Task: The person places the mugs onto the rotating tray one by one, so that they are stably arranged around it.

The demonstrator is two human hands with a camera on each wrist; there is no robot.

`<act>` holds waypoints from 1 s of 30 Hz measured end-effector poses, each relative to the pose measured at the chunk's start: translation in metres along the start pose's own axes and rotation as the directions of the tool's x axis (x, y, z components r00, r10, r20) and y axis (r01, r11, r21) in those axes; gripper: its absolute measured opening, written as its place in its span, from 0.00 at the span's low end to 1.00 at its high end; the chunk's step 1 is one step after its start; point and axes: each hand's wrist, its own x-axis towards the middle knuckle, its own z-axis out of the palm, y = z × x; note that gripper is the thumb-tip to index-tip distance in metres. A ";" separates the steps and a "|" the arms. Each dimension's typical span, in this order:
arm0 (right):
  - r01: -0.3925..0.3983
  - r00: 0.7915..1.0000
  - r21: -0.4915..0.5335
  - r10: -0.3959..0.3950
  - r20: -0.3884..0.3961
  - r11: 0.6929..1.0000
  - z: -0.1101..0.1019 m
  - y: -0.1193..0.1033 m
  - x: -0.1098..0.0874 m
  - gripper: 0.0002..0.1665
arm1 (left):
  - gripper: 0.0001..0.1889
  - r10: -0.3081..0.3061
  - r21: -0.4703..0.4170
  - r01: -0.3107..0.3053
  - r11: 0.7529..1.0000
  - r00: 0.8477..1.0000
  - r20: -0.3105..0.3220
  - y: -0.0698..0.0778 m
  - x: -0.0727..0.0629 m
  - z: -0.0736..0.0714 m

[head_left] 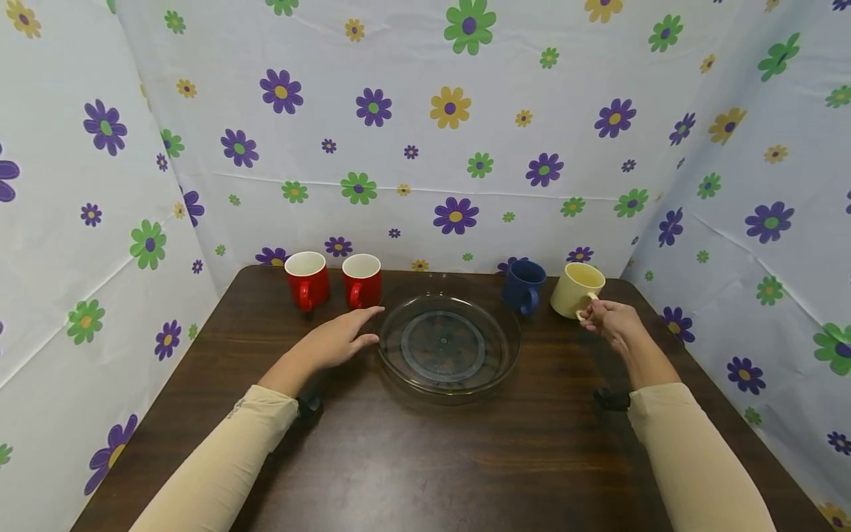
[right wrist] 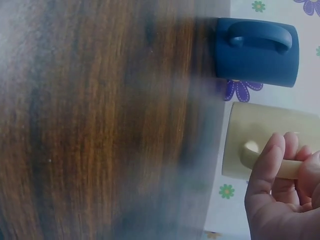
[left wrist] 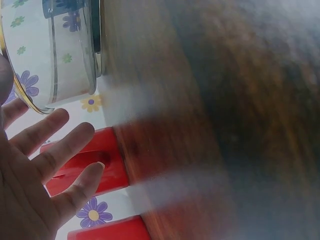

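My right hand (head_left: 614, 323) grips the handle of a pale yellow mug (head_left: 573, 290) at the back right, with the fingers curled round the handle in the right wrist view. The mug leans slightly; whether its base touches the table I cannot tell. Left of it stands a blue mug (head_left: 521, 287), its handle facing me. A round, clear glass dish (head_left: 444, 380) occupies the table's middle. Beside its left rim, my left hand (head_left: 339, 340) is held with fingers spread and holds nothing. In the left wrist view, the fingers are close to the dish (left wrist: 75, 55); contact is unclear.
Two red mugs with white insides, the left one (head_left: 309, 284) and the right one (head_left: 364, 275), stand at the back left behind my left hand. Flower-patterned white sheets (head_left: 399, 89) enclose the dark wooden table (head_left: 425, 465) at the back and both sides.
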 end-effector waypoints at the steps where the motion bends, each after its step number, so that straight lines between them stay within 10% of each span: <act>1: -0.001 1.000 0.001 0.001 -0.001 1.000 -0.001 0.000 -0.001 0.18 | 0.34 0.000 0.001 0.000 1.000 1.000 0.003 0.000 0.001 0.000; 30: 0.037 0.999 -0.132 -0.041 -0.027 0.991 0.008 -0.024 -0.005 0.18 | 0.35 -0.016 -0.025 0.017 1.000 1.000 0.019 -0.004 -0.004 0.003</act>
